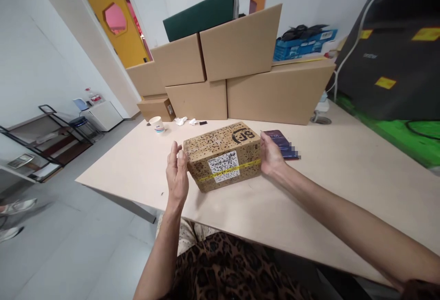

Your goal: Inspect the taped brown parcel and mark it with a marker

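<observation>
A small printed cardboard parcel [223,153] with a white label and a yellow strap lies on the pale table [343,176] in front of me. My left hand [177,171] is at its left end, fingers stretched upward and flat, just touching or barely off the side. On the parcel's right end my right hand [270,155] presses with fingers curled round the edge. A dark purple phone [282,143] lies flat just behind my right hand.
Large plain cardboard boxes [240,70] are stacked along the table's far side, a green box on top. A paper cup [158,124] and scraps of white paper stand at far left. Black equipment on a green mat [395,130] fills the right. A metal shelf [44,139] stands on the floor at left.
</observation>
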{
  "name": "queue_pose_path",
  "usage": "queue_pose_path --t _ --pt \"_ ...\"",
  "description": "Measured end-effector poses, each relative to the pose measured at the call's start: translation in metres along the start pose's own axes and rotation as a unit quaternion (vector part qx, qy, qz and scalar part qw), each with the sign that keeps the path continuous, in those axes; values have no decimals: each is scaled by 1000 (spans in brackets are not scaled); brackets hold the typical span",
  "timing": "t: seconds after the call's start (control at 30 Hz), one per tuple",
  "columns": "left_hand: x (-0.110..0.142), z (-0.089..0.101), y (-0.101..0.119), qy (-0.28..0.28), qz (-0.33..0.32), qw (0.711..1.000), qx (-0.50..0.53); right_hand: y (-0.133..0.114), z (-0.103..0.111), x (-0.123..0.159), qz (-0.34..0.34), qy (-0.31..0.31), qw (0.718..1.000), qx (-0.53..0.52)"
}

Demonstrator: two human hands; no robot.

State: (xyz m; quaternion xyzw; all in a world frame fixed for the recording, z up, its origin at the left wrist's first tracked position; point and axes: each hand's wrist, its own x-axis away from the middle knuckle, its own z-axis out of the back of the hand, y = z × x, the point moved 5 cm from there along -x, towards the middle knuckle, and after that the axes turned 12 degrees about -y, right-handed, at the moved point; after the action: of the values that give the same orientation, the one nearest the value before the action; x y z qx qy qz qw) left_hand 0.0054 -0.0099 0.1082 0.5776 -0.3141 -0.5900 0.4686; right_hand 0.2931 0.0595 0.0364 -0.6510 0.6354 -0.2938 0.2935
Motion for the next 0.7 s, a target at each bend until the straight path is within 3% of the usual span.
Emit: queue_pose_path --t 0.1,0.23,0.33,0.47,0.7 --pt "3 -2 -7 -6 24 999 40 7 -6 5 -68 33 996 -41" --pt "11 -13 -17 -65 50 995 58 2 -18 11 -36 6 999 -38" --pt "19 -22 -17 -112 24 989 95 -4 -27 19 -7 -7 1000 -27" --pt "26 -17 -13 -83 -19 980 178 -12 -35 27 -3 -8 1000 -7" --pt "32 -7 -30 -40 106 964 242 -14 -45 34 -10 -34 999 28"
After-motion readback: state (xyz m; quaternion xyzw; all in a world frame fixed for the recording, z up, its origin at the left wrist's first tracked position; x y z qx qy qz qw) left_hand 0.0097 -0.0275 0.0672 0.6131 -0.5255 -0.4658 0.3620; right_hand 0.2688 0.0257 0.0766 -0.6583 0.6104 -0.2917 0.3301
